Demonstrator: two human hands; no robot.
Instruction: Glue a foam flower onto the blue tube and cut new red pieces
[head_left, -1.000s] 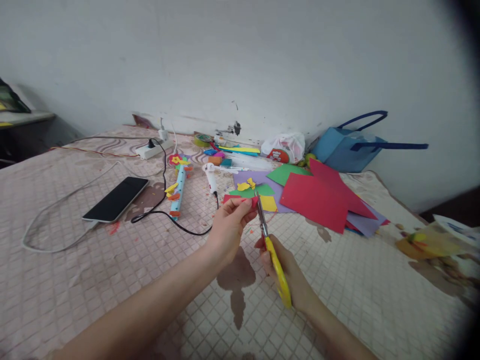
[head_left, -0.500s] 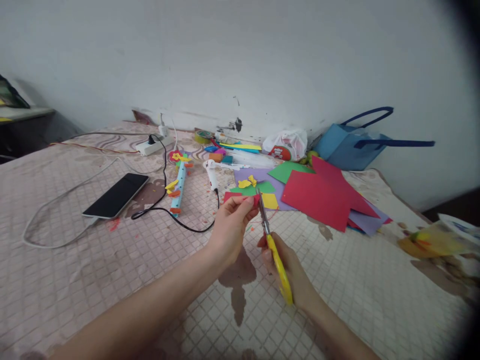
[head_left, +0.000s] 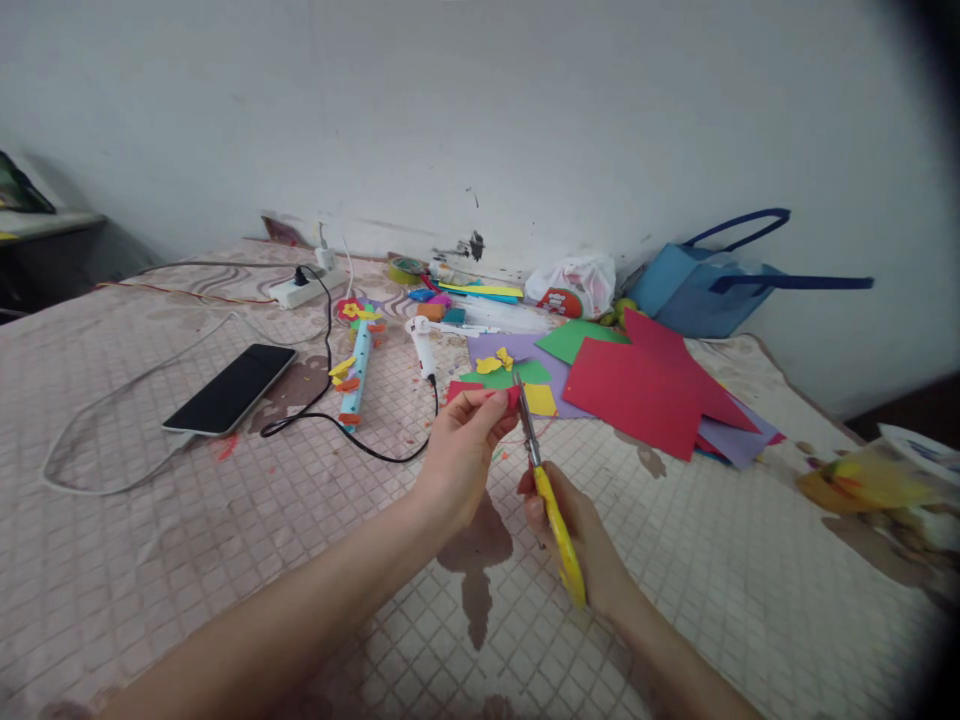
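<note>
Between thumb and fingers, my left hand [head_left: 466, 440] pinches a small piece of red paper [head_left: 513, 396]. My right hand [head_left: 574, 520] is closed round the yellow handles of a pair of scissors [head_left: 553, 510]. The scissor blades point up and away, and their tips are at the right edge of the red piece. Just beyond my hands lie a yellow square [head_left: 539, 400], a green sheet [head_left: 529, 374] and small yellow cut-outs [head_left: 495, 362] on a purple sheet [head_left: 480, 348].
Large red sheets [head_left: 637, 395] lie right of centre, before a blue bag [head_left: 697, 290]. A white glue gun [head_left: 422, 350], a decorated blue stick [head_left: 358, 375] and a phone [head_left: 231, 390] with cables are on the left. A plastic container [head_left: 870, 480] sits far right.
Both hands hold nearly the same pose, with the red piece and scissors still together. The view has shifted very slightly.
</note>
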